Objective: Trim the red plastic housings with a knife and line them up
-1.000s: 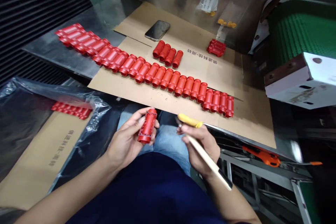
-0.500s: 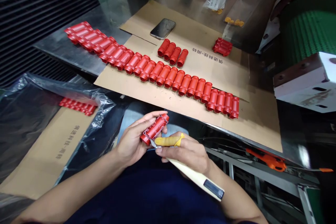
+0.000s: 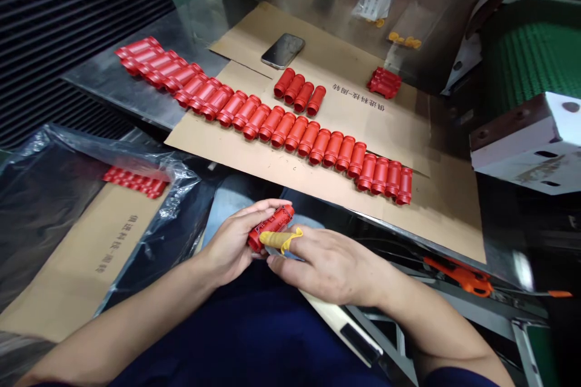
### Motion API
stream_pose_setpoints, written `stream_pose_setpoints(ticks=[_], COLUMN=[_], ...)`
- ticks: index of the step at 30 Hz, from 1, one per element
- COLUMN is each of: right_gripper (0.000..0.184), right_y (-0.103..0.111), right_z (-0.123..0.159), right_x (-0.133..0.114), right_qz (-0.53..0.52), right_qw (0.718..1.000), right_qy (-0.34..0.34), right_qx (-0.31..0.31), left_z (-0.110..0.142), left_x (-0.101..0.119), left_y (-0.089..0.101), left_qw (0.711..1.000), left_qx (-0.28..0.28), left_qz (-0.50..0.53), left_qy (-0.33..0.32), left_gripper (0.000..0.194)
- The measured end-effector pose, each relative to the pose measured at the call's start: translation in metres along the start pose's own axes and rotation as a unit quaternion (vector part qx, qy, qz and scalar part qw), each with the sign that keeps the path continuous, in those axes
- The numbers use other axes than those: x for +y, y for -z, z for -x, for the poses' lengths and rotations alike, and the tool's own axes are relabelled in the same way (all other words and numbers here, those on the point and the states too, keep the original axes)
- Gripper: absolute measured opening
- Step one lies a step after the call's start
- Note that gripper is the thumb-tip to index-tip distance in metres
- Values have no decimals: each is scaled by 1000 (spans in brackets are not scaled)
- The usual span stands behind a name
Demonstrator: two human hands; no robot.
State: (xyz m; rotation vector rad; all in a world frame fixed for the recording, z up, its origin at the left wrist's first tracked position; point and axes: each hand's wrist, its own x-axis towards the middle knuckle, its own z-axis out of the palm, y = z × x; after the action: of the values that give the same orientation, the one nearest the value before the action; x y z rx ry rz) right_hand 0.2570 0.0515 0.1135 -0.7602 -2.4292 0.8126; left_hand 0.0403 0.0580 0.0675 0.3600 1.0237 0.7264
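Observation:
My left hand (image 3: pixel 233 243) is closed around a ribbed red plastic tube (image 3: pixel 275 224), which is tilted with its far end up to the right. Pale outlines run along the tube's surface. In my right hand (image 3: pixel 329 263) is a knife with a long cream handle (image 3: pixel 333 314) that has a dark patch near its end. The knife's blade is mostly hidden behind my fingers. A yellow finger cot (image 3: pixel 279 239) covers my right index finger, whose tip lies against the tube's near end.
A long row of red tubes (image 3: pixel 297 132) crosses the cardboard sheet (image 3: pixel 213 148) on the metal table. Behind it are a shorter row (image 3: pixel 299 91), a phone (image 3: pixel 282 50) and more red parts (image 3: pixel 384 81). Orange-handled scissors (image 3: pixel 467 278) sit at right. Lower left, a plastic-lined box holds cardboard (image 3: pixel 86 260).
My right hand has rolled over and moved slightly left, its covered index finger now on the tube. The knife handle has dropped lower, and its blade has become mostly hidden.

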Motion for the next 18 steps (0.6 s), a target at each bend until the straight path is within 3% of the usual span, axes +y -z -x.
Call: stream_pose_setpoints(ticks=[4,5,7,9,10,14,18], right_gripper=[13,14,21,27,25,14,26], right_y=[0,-1,-6,-12,-15,-28,-43], right_z=[7,10,18,24,25,24,20], right_x=[-6,-9,-13,-14,-13,-2,4], right_qz=[-184,-260,-438,-526,-517,-276,-145], right_qw=[983,965,898,845,847,927,949], right_qy=[2,10,22,24,11,-21,24], right_qx=[-6,3,41,93,126,251,278], left_z=[-1,-1,-1,-1,-1,0,2], left_x=[1,2,5,7,7,9,10], left_y=[1,2,3,4,4,-1,-3], left_qw=[999,998,996,996,996,998,998], left_qx=[-30,-44,-70,-76,-71,-30,-21], left_qz=[26,36,49,53,53,53,41], left_qy=[3,4,4,-2,-4,-16,-38], left_gripper=[32,33,34,34,34,37,43])
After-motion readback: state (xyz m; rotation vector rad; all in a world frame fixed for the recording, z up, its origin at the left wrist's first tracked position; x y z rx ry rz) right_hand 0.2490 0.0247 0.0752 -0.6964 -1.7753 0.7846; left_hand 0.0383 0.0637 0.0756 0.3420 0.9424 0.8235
